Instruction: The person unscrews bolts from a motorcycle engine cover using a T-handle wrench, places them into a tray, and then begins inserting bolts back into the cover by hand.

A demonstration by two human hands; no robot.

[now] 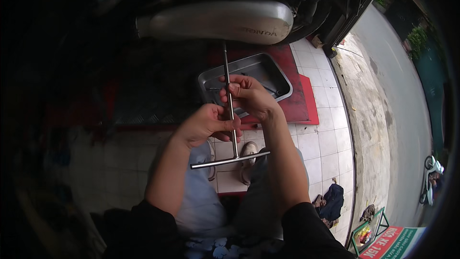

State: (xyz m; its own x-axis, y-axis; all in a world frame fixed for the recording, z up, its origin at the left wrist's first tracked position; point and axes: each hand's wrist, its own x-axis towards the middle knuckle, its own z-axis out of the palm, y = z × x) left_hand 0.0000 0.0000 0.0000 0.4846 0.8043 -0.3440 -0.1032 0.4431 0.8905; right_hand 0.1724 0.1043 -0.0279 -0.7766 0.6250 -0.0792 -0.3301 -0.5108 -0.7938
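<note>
Both hands grip a metal T-handle wrench [226,64], its crossbar towards me. My left hand [207,125] is closed round the lower shaft, thumb and fingers pinching it just above the crossbar. Higher up, my right hand [252,96] has its fingertips closed round the shaft. The wrench's far end reaches the lower edge of a rounded silver casing [218,21] on a motorbike; whether it sits on a bolt there is hidden. Behind my hands lies a metal tray [287,82] with a few small dark items in it.
The tray rests on a red platform [301,108]. White floor tiles [328,120] run up to a road [383,67] at the right. Dark cloth [331,202] lies on the tiles at lower right, near a red and green sign [390,242]. My shoes [248,151] are below the crossbar.
</note>
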